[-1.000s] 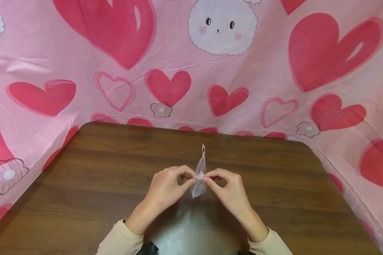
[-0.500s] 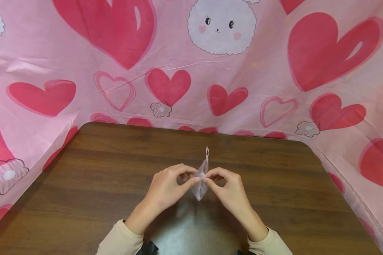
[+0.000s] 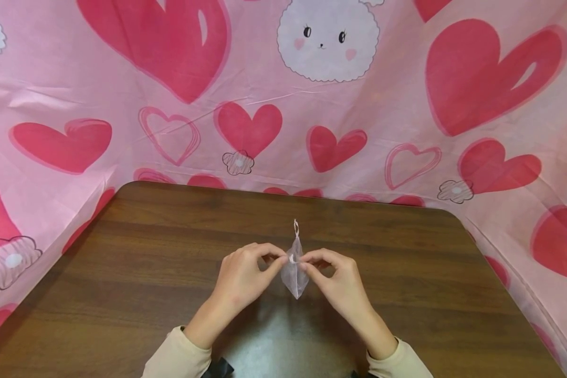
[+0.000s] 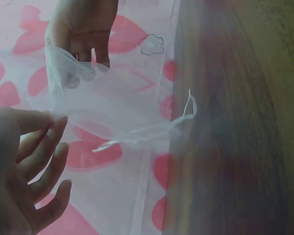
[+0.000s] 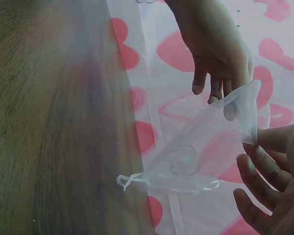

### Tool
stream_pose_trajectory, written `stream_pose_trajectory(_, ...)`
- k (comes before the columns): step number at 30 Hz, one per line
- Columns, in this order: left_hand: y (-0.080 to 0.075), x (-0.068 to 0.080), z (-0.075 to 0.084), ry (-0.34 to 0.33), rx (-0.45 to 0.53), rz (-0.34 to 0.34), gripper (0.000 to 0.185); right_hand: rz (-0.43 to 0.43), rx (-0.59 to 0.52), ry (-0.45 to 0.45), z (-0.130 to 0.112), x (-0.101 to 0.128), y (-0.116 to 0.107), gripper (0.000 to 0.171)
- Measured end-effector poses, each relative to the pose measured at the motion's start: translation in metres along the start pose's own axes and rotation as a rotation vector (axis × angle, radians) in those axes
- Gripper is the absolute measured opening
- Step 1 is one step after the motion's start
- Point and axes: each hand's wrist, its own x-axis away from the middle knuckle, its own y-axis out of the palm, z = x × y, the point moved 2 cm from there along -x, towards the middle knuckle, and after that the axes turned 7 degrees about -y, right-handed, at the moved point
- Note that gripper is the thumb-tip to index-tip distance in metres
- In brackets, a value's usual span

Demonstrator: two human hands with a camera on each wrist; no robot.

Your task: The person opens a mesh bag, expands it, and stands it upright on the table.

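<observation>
A small sheer white pouch [image 3: 294, 273] with a drawstring loop [image 3: 295, 227] at its far end hangs just above the wooden table [image 3: 170, 252]. My left hand [image 3: 280, 261] pinches its left edge between thumb and forefinger. My right hand [image 3: 307, 263] pinches the right edge the same way. The left wrist view has the pouch [image 4: 112, 107] stretched between my left hand [image 4: 24, 166] and the right hand [image 4: 83, 29], the drawstring [image 4: 188, 105] dangling. From the right wrist, the pouch [image 5: 206, 147] spans from my right hand [image 5: 269, 181] to the left hand [image 5: 215, 49].
The dark wooden table has rounded far corners. A pink cloth [image 3: 283, 105] printed with red hearts and a white fluffy face rises behind it and along both sides. Cream sleeves [image 3: 179, 357] cover both wrists.
The pouch has turned a little between the fingers: its drawstring end has shifted slightly left and its lower corner hangs a bit lower. Both hands stay in place.
</observation>
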Motion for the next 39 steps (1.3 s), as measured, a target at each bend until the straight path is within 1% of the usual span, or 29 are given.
stream_pose_trajectory(5,0.0007,0.0007,0.0004,0.019,0.017,0.005,0.008,-0.029,-0.023,0.007,0.0001,0.0009,0.0010,0.013)
stream_pose_trajectory(10,0.0010,0.0011,0.0022,0.029,0.023,0.001,0.012,-0.043,-0.052,-0.012,-0.0026,0.0004,0.0010,0.011)
stream_pose_trajectory(16,0.0013,0.0012,0.0024,0.043,0.034,0.009,0.017,0.016,-0.043,-0.057,-0.0054,-0.0010,-0.0009,0.009)
stream_pose_trajectory(20,0.0015,0.0008,0.0018,0.044,0.047,0.009,0.017,0.043,-0.018,-0.049,-0.0042,-0.0004,-0.0011,0.011)
stream_pose_trajectory(28,0.0014,0.0010,0.0026,0.031,0.059,-0.035,0.008,0.047,0.011,-0.029,-0.0011,0.0008,-0.0009,0.013)
stream_pose_trajectory(31,0.0014,0.0016,0.0031,0.045,0.059,-0.065,0.013,0.040,0.013,-0.025,-0.0011,0.0010,-0.0006,0.015)
stream_pose_trajectory(34,0.0022,0.0023,0.0034,0.081,0.048,-0.076,0.019,0.020,-0.005,-0.031,-0.0010,0.0015,0.0006,0.016)
stream_pose_trajectory(36,0.0023,0.0027,0.0034,0.106,0.041,-0.061,0.020,0.003,-0.024,-0.042,-0.0013,0.0019,0.0016,0.016)
stream_pose_trajectory(39,0.0023,0.0028,0.0033,0.114,0.033,-0.026,0.015,-0.014,-0.051,-0.062,-0.0020,0.0026,0.0026,0.017)
